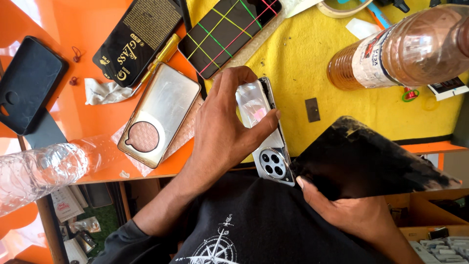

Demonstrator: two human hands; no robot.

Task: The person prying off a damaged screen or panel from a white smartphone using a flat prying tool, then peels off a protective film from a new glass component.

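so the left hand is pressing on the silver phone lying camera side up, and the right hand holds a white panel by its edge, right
Not quite: the panel in the right hand is black, not white. The head view shows it as a dark, scuffed sheet pinched at its near corner. The rest holds: the left hand presses on the silver phone, which lies with its round camera cluster facing up.

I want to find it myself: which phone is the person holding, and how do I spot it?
Look at the yellow mat on the orange table. At its near edge, the left hand presses down a silver phone. Unlike the striped-screen phone above, it lies face down, showing a round camera ring.
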